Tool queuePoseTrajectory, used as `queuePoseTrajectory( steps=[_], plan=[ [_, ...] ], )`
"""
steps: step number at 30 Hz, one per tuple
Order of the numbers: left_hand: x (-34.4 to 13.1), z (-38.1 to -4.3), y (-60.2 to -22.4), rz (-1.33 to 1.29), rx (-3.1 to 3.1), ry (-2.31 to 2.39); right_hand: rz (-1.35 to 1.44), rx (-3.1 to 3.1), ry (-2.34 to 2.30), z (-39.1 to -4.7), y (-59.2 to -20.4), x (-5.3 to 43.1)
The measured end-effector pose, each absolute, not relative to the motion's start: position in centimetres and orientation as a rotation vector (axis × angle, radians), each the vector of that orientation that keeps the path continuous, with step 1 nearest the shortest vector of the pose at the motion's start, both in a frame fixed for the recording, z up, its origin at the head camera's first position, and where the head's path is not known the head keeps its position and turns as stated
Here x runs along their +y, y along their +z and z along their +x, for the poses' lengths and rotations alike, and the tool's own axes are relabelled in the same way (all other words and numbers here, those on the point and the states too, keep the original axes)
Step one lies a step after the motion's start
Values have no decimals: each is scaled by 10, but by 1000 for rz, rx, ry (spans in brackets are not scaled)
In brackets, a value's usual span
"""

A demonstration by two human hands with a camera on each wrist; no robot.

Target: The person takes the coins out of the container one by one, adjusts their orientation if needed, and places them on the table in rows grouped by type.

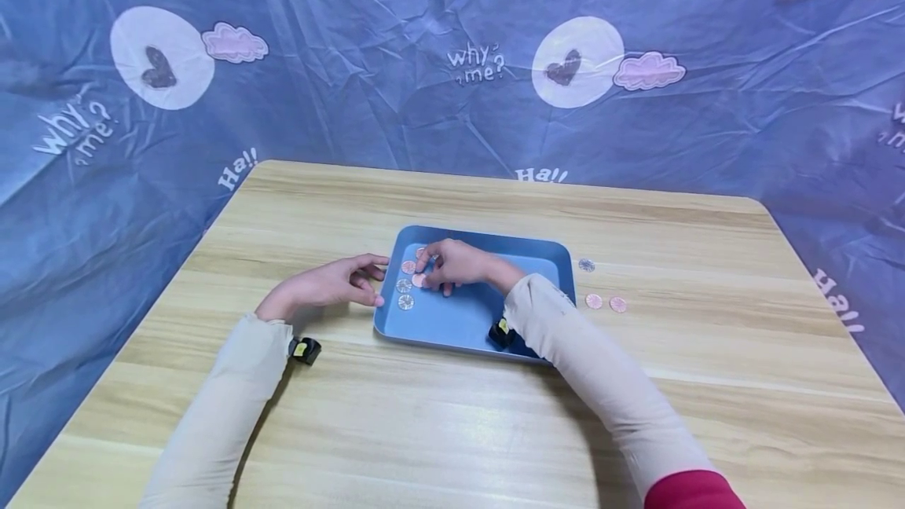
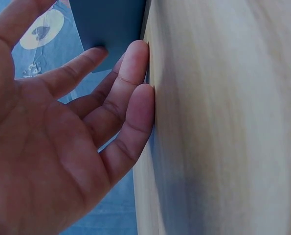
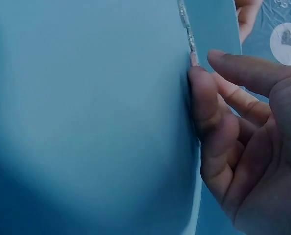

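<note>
A shallow blue tray [image 1: 452,328] sits on the wooden table. Along its left side lie several thin coin-like discs, among them a pink one [image 1: 408,266] and two silvery ones, the upper silvery disc [image 1: 404,286] and the lower silvery disc [image 1: 406,302]. My right hand [image 1: 458,264] reaches into the tray, its fingertips at another pink disc [image 1: 419,280]. In the right wrist view one fingertip touches a pink disc's edge [image 3: 193,58], while another finger stands apart from it. My left hand [image 1: 335,281] is at the tray's left outer wall, fingers spread; one fingertip touches the wall [image 2: 99,29].
Right of the tray, a silvery disc [image 1: 587,265] and two pink discs, one nearer [image 1: 594,302] and one farther right [image 1: 618,305], lie on the table [image 1: 424,430]. A blue printed cloth [image 1: 396,100] hangs behind. Both wrists carry small black cameras.
</note>
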State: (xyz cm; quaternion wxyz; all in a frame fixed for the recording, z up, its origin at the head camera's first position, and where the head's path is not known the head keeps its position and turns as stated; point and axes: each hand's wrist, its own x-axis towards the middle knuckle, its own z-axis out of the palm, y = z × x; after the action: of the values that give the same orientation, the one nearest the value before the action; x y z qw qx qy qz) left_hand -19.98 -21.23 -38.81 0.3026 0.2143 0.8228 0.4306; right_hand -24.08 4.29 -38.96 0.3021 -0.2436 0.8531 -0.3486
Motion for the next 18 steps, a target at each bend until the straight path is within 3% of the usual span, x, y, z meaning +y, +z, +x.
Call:
queuePoseTrajectory(
  steps=[18],
  plan=[
    [-212,-201,-389,566,2170,1147,-689,2420,-822,-235,-396,36]
  ],
)
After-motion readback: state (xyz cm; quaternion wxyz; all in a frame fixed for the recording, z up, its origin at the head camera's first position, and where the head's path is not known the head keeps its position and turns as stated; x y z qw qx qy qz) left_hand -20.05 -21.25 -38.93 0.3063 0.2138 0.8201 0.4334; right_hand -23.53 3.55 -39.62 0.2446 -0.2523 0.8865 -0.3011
